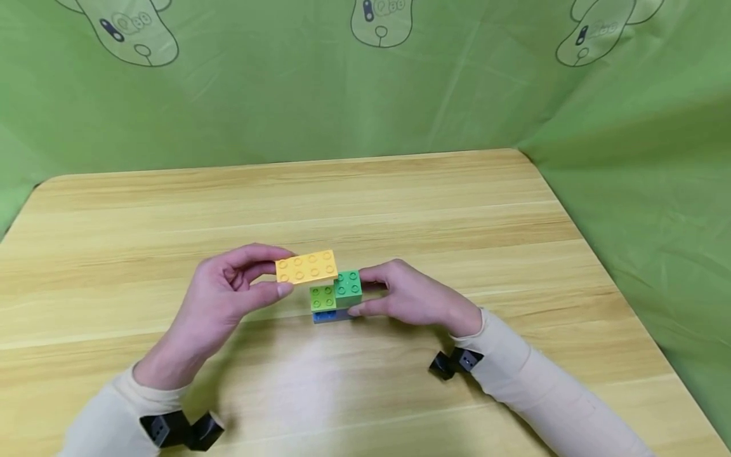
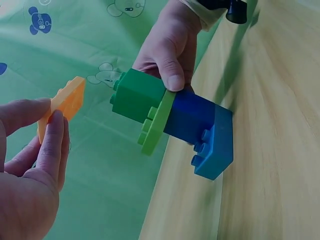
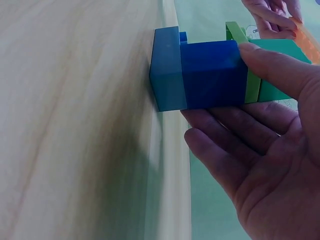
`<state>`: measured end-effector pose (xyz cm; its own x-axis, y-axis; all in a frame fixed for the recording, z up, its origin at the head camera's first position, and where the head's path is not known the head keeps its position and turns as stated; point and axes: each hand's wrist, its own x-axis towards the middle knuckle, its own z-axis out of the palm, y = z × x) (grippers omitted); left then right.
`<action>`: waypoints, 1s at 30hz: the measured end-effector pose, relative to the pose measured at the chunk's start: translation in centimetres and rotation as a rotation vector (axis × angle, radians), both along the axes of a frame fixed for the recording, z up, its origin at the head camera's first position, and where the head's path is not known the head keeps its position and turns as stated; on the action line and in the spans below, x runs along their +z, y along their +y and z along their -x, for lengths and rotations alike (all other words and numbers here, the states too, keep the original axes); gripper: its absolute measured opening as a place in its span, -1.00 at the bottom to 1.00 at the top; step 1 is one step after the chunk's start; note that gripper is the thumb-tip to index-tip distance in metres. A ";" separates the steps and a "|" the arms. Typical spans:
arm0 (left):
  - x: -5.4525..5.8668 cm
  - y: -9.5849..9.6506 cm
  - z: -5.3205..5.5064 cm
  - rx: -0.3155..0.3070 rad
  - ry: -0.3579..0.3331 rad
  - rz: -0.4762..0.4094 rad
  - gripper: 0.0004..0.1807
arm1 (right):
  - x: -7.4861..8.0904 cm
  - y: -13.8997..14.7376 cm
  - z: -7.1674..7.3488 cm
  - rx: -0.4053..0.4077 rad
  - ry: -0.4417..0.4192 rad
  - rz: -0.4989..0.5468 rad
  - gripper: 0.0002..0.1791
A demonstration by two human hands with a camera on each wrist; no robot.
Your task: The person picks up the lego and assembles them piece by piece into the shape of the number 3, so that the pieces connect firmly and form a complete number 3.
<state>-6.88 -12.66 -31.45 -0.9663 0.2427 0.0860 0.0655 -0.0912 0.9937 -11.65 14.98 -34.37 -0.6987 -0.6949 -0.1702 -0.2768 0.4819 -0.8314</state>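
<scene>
My left hand [image 1: 219, 301] pinches a flat yellow-orange building brick [image 1: 307, 268] by its left end, thumb at the near side and fingers behind. In the left wrist view that brick [image 2: 62, 105] is apart from the stack. My right hand [image 1: 408, 295] holds the brick stack between thumb and fingers. From the top down, the stack has a green brick [image 2: 137, 95], a thin lime-green plate brick [image 2: 157, 122], a dark blue brick [image 3: 212, 70] and a lighter blue brick [image 3: 167, 70] at the bottom. The lime and bottom bricks stick out to the left, with bare studs showing.
A light wood-grain table [image 1: 400, 209] lies under both hands. Green cloth with printed cartoon heads [image 1: 365, 101] hangs behind it and along the right side. Black wrist cameras [image 1: 183, 430] are strapped over both pale sleeves [image 1: 542, 381].
</scene>
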 end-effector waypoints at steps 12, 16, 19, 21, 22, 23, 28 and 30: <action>-0.1 0.8 0.2 -0.027 -0.021 0.004 -0.55 | -0.1 0.1 0.1 0.007 0.010 0.002 -0.57; -0.3 1.3 0.3 -0.066 -0.022 0.008 -0.57 | -0.2 0.2 0.1 0.009 0.009 0.011 -0.54; -0.4 1.7 0.4 -0.086 -0.019 0.019 -0.57 | -0.2 0.1 0.1 0.010 0.012 0.011 -0.54; -0.4 1.9 0.5 -0.089 -0.020 0.035 -0.58 | -0.2 0.1 0.1 0.010 0.012 0.013 -0.54; -0.4 2.0 0.6 -0.090 -0.022 0.040 -0.58 | -0.2 0.1 0.1 0.010 0.009 0.015 -0.55; -0.4 2.0 0.6 -0.090 -0.025 0.046 -0.59 | -0.1 0.1 0.1 0.007 0.005 0.016 -0.55; -0.5 2.3 1.0 -0.103 -0.036 0.061 -0.60 | 0.0 0.1 0.1 0.000 -0.017 0.025 -0.56; -0.6 2.3 1.1 -0.107 -0.040 0.061 -0.60 | 0.0 0.2 0.1 0.003 -0.015 0.022 -0.55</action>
